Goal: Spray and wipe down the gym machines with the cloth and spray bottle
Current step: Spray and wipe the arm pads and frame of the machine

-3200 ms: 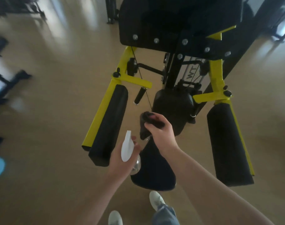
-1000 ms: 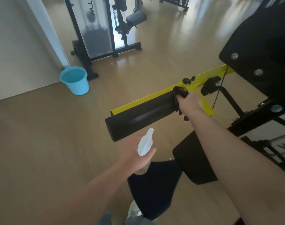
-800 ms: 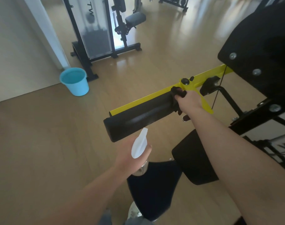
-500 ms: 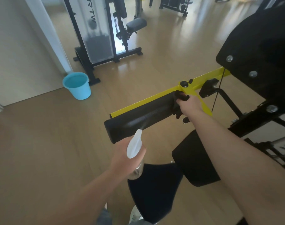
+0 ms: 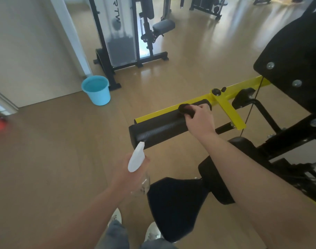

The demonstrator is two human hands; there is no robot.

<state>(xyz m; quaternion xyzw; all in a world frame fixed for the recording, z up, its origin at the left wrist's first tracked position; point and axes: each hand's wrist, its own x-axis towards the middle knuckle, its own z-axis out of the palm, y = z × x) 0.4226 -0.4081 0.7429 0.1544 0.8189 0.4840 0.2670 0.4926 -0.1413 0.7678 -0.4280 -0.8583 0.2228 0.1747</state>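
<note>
The left hand (image 5: pixel 125 174) is wrapped around the spray bottle (image 5: pixel 137 168), nozzle just short of the near end of the black pad (image 5: pixel 159 127), while the right hand (image 5: pixel 200 119) presses the dark cloth (image 5: pixel 186 109), gripped in its fingers, on the pad's far end.

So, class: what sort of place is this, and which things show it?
Most likely a gym: a weight-stack machine by the wall, a yellow-framed machine with a black arm pad and seat, on wood flooring.

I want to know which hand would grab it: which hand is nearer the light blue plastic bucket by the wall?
Left. The left hand, holding the white-headed spray bottle, is nearer the light blue plastic bucket; the right hand is farther right on the black arm pad.
</note>
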